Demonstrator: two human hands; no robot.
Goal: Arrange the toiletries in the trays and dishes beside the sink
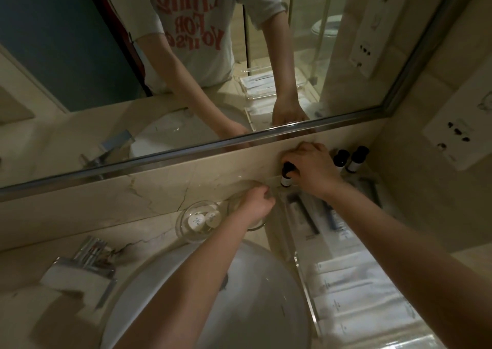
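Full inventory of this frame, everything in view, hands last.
small bottles: 3, dark with white labels; one in hand at backsplash, two in back right corner
glass dishes: 2, clear, behind sink
round packets: 2, white, in left dish
trays: 2, clear, right of sink
white packets: several, in trays
sink: 1, white, front
tap: 1, chrome, left of sink
mirror: 1, silver frame
socket plate: 1, white, right wall
left hand: grips right dish's rim
right hand: grips one bottle
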